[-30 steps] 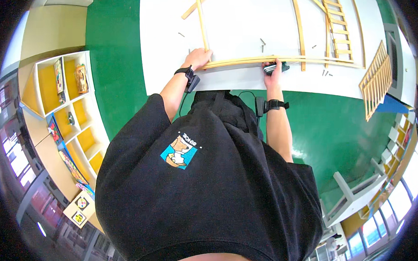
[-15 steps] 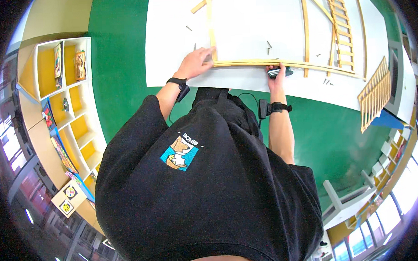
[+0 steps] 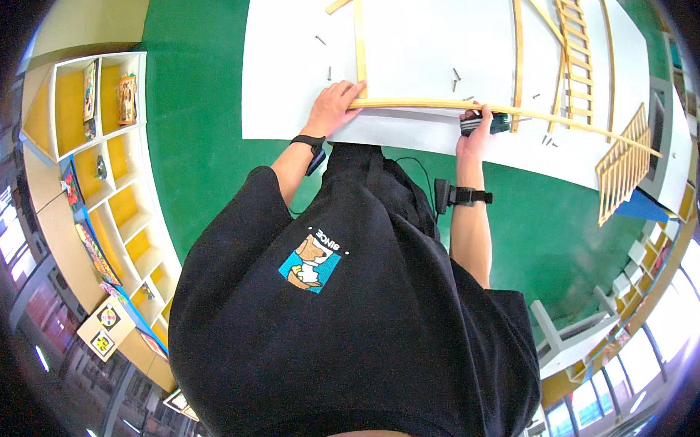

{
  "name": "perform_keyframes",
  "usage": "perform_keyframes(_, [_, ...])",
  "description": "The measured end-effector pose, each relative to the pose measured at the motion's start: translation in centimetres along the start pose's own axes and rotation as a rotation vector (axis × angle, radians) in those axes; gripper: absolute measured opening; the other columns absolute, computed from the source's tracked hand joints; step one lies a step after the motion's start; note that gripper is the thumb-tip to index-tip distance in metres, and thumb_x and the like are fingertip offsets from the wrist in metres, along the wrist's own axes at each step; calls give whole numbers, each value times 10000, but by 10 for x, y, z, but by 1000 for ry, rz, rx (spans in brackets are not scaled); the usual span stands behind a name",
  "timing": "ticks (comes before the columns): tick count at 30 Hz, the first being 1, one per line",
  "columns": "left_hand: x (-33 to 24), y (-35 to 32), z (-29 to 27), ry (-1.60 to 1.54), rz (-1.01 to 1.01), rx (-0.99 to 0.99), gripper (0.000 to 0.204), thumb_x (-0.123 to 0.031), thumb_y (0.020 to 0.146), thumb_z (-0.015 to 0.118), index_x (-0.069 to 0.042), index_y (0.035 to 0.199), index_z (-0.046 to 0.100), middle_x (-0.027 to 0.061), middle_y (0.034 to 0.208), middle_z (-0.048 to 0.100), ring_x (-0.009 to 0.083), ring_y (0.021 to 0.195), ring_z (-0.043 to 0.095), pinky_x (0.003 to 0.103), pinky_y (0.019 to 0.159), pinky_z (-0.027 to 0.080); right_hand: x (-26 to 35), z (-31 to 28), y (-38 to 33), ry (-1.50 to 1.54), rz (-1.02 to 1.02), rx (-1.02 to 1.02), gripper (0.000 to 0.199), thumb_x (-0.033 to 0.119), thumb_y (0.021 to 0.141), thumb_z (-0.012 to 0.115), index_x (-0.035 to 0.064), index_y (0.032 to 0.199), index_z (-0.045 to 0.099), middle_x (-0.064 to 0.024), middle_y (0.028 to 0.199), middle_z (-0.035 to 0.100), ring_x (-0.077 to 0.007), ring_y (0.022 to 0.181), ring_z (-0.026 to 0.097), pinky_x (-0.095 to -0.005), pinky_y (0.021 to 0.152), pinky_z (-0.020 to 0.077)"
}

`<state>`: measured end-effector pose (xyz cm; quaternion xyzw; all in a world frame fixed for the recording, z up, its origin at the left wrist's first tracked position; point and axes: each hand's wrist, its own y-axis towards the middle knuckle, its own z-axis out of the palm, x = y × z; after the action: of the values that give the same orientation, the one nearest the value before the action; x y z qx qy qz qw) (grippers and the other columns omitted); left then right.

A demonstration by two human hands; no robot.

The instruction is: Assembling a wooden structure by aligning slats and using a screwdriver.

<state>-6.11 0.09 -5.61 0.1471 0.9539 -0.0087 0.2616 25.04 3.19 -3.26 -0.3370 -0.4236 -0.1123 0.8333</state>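
My left hand (image 3: 335, 109) is closed at the left end of a long thin wooden strip (image 3: 419, 102), its fingertips near the foot of an upright slat (image 3: 360, 49). The strip runs along the near edge of a white tabletop (image 3: 300, 121), its right end reaching over a small slatted wooden rack (image 3: 624, 166). My right hand (image 3: 476, 137) grips a dark object with pale stripes (image 3: 496, 122), whose kind I cannot make out. That hand's fingertips touch or nearly touch the strip. Another slat (image 3: 517, 55) stretches away behind it.
A ladder-like wooden frame (image 3: 574, 49) lies on the right of the tabletop, beside a diagonal slat (image 3: 539, 10). Several loose screws (image 3: 456, 79) are scattered about. White and yellow shelves (image 3: 125, 192) stand at left on the green floor (image 3: 200, 108).
The long strip has shifted right and now reaches over the slatted rack. My right hand has moved slightly right with the dark object. My left hand has settled on the strip's end.
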Motion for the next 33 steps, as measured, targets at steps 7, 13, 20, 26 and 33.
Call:
perform_keyframes(7, [-2,9,1,-8,3,16,622,-190,728,746,-202,1313,537,62,1046,562,261,959,578,386,838,471,40,38,-47,-194,-248,198,218,71,897,620,-25,1070,529,-151,934,673,-152,651,578,-286,583,503])
perform_keyframes(13, [8,10,8,16,109,-56,585,-156,717,743,-196,1277,578,48,1040,576,244,940,577,375,792,460,32,33,-44,-148,-307,154,164,89,923,572,-42,1020,561,-167,955,662,-164,675,573,-324,636,525])
perform_keyframes(20, [7,12,12,17,131,-75,582,-176,704,756,-192,1262,590,40,1033,577,229,927,576,364,776,455,14,3,-13,-106,-54,9,234,177,939,557,2,1094,549,-127,972,676,-165,698,575,-344,650,520])
perform_keyframes(26, [9,13,5,-22,131,-84,577,-279,705,779,-194,1247,600,41,1009,577,232,897,580,365,757,468,11,7,-21,-82,-109,11,242,125,913,587,-14,1098,519,-162,945,674,-175,674,586,-340,620,537])
perform_keyframes(33, [14,9,6,-2,99,-111,576,-346,678,792,-205,1213,632,44,968,600,229,873,596,355,761,490,30,35,-63,-202,-321,99,223,107,921,568,-39,1085,535,-197,991,675,-168,685,608,-325,643,541])
